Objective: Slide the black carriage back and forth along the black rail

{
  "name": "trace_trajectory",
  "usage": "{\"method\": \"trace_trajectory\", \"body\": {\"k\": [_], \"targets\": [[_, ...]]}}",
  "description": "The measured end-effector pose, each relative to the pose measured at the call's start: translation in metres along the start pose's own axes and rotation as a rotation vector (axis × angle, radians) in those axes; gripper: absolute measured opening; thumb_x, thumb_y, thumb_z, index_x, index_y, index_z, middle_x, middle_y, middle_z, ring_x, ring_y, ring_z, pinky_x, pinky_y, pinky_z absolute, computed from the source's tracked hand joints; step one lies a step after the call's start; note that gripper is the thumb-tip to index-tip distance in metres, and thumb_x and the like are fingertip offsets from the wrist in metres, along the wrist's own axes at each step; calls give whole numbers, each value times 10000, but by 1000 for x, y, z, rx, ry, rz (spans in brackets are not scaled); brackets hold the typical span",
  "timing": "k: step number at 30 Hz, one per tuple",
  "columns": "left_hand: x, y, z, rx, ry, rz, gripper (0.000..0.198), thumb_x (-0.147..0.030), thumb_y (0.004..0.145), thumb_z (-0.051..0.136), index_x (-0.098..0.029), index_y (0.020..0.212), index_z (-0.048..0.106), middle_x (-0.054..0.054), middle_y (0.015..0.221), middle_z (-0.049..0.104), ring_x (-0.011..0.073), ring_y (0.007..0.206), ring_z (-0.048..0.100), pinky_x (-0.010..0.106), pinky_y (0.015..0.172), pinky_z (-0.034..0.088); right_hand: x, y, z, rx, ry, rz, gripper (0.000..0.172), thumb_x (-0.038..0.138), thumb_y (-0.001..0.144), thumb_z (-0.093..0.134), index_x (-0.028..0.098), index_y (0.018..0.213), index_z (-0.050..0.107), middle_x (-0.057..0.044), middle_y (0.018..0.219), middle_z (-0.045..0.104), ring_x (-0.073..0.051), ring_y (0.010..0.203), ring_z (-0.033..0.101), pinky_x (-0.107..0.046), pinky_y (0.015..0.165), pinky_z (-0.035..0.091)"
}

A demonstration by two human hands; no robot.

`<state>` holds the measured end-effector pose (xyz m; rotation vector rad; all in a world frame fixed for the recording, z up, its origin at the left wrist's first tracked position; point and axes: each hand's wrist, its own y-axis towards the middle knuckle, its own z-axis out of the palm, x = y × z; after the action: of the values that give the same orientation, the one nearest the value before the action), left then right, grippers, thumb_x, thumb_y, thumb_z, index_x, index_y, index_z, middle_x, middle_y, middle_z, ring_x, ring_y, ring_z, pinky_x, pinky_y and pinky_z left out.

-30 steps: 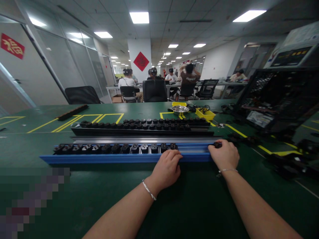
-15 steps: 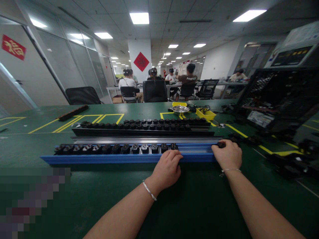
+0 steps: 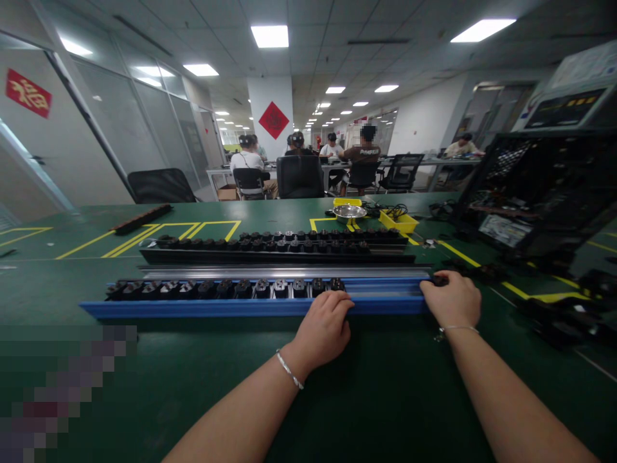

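A long blue rail lies across the table before me, its channel holding a row of black plugs, some with metal pins showing. My left hand is closed over the rail's near wall, its fingertips close to the last plug in the row. At the rail's right end, my right hand pinches a small black plug, mostly hidden by the fingers. Between the two hands the bare channel shows.
Behind the blue rail lie a grey metal strip and a black rail with more plugs. Further back are a steel bowl and a yellow bin. Black parts and an open equipment case stand right. People sit beyond.
My right hand has slid a little to the right with the black plug, toward or past the rail's end. My left hand has stayed on the rail.
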<state>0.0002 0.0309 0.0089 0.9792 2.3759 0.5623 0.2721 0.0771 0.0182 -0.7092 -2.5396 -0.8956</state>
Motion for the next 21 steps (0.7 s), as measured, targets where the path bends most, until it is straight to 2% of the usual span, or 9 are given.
{"method": "trace_trajectory", "body": {"k": [11, 21], "targets": [[1, 0, 1, 7, -5, -7, 374, -112, 762, 489, -187, 1128, 500, 73, 1199, 520, 217, 1137, 447, 429, 1018, 378, -3, 5, -3, 39, -28, 37, 341, 352, 634, 532, 184, 915, 628, -95, 871, 546, -250, 846, 494, -382, 797, 406], [0, 0, 0, 4, 2, 0, 377, -104, 757, 493, -168, 1128, 504, 74, 1196, 522, 209, 1136, 440, 408, 1031, 366, -4, 7, -5, 70, -26, 79, 375, 375, 637, 527, 192, 948, 628, -118, 935, 551, -282, 899, 492, -402, 768, 420]]}}
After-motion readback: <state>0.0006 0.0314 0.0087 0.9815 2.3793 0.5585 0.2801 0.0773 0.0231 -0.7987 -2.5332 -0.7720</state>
